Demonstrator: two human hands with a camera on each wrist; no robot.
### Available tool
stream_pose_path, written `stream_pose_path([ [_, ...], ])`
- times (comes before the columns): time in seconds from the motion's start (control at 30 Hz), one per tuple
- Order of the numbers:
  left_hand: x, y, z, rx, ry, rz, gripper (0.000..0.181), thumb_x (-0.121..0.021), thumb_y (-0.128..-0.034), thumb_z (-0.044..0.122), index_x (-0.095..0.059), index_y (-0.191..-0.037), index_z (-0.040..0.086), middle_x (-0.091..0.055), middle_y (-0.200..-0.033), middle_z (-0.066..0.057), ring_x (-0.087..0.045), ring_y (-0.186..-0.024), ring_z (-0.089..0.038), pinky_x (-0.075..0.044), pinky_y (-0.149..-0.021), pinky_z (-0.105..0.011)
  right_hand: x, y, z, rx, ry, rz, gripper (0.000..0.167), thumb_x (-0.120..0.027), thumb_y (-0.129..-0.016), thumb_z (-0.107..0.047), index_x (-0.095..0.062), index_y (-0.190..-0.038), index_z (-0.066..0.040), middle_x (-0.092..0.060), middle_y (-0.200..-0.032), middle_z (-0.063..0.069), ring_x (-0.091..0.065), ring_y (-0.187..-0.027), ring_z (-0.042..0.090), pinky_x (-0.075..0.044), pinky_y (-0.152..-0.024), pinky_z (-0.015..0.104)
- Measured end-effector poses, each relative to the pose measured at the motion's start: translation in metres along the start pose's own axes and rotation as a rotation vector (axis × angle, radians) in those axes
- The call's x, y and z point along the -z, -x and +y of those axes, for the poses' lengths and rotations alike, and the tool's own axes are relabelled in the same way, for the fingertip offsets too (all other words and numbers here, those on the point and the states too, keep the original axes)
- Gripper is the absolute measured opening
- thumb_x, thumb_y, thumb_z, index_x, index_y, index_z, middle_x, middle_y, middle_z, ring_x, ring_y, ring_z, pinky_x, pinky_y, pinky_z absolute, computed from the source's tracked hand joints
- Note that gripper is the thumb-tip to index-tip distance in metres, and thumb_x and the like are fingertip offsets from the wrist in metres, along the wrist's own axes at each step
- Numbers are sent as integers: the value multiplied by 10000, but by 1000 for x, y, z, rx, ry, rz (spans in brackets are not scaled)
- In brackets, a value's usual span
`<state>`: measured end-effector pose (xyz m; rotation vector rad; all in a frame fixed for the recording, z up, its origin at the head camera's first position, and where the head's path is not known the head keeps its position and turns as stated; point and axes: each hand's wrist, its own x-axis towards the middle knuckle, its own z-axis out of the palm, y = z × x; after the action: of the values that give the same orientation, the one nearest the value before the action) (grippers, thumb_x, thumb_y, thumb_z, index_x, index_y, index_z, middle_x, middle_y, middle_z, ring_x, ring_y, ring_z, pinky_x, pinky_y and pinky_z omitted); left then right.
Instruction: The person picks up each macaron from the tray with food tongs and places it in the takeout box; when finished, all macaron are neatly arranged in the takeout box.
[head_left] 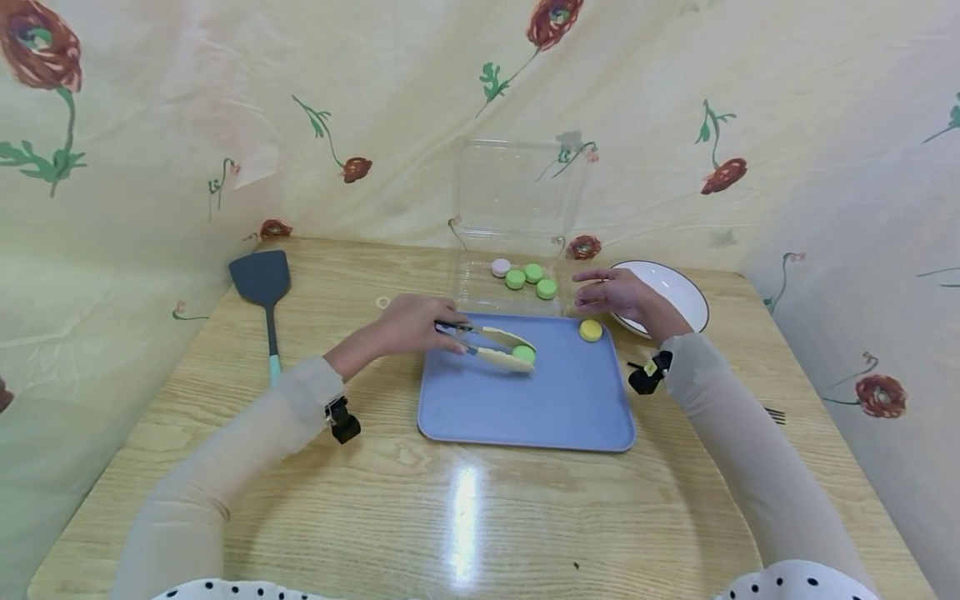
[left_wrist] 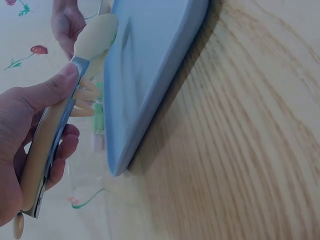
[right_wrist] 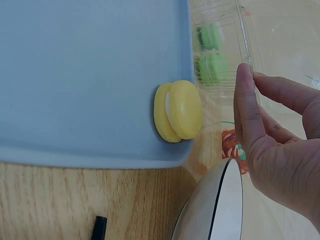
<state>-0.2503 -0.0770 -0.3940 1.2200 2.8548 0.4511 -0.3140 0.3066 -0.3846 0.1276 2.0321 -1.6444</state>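
Observation:
My left hand (head_left: 422, 323) grips a pair of tongs (left_wrist: 47, 145) with cream tips, held over the blue tray (head_left: 525, 417). Between the tong tips is a green macaron (head_left: 523, 355). A yellow macaron (right_wrist: 184, 111) lies in the tray's back right corner. My right hand (head_left: 618, 297) is beyond that corner, beside the clear plastic box (head_left: 480, 292), its fingers extended and holding nothing. Inside the box are a pale pink macaron (head_left: 501, 267) and several green ones (head_left: 547, 289).
A white bowl (head_left: 678, 292) with a dark rim stands at the right, partly behind my right hand. A black spatula (head_left: 262, 279) with a turquoise handle lies at the left. Fork tines (head_left: 776, 415) show beside my right forearm. Flowered cloth (head_left: 390, 108) hangs behind the table.

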Motion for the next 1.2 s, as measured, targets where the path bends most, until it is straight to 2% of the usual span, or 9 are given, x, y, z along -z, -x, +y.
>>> stream_pose_path([
  [0.17,10,2,-4,8,7,27,547,-798,-847,498,-722,-1303,205,-659,-941,21,-451,-659,-102,-283,-572,-262,0,0,0,0,2,9,625,-582,-1016,-9,-302,-1573,33,-666,-1099,59,-691,-896,110,-550,-986,350],
  [0.33,22,3,-7,15,-5,57,552,-805,-837,488,-727,-1297,191,-672,-935,-1,-445,-662,-106,-273,-569,-264,-1,1,1,13,28,15,597,-565,-1021,-1,-314,-1560,49,-677,-1072,40,-696,-880,89,-528,-1025,366],
  [0.53,35,4,-13,31,-31,87,611,-792,-814,550,-728,-1292,174,-684,-949,2,-445,-664,-115,-275,-573,-265,-2,3,0,20,44,17,591,-559,-1024,-5,-313,-1558,53,-678,-1066,29,-695,-879,78,-503,-1061,387],
  [0.67,42,4,-17,40,-32,97,604,-780,-826,558,-729,-1292,176,-647,-890,-6,-441,-654,-127,-279,-567,-269,-3,4,-1,11,40,20,594,-575,-1020,-13,-325,-1557,44,-678,-1069,33,-694,-881,82,-511,-1051,379],
  [0.93,55,-2,-27,106,-29,118,580,-781,-849,526,-712,-1317,190,-634,-882,7,-462,-654,-144,-313,-564,-284,-2,4,-2,16,28,16,593,-584,-1017,-16,-334,-1553,39,-696,-1029,18,-694,-884,90,-553,-979,332],
  [1.1,63,-6,-33,138,-35,152,588,-772,-850,545,-703,-1330,212,-630,-868,22,-454,-655,-150,-312,-572,-294,-2,3,-1,20,25,12,583,-566,-1023,-4,-327,-1552,44,-699,-990,-9,-692,-879,88,-573,-917,291],
  [1.2,67,-8,-36,159,-27,179,583,-777,-848,540,-700,-1333,226,-617,-845,19,-439,-646,-160,-294,-577,-302,-1,3,0,25,29,10,577,-557,-1026,-2,-323,-1551,50,-702,-994,2,-692,-879,88,-572,-924,296],
])
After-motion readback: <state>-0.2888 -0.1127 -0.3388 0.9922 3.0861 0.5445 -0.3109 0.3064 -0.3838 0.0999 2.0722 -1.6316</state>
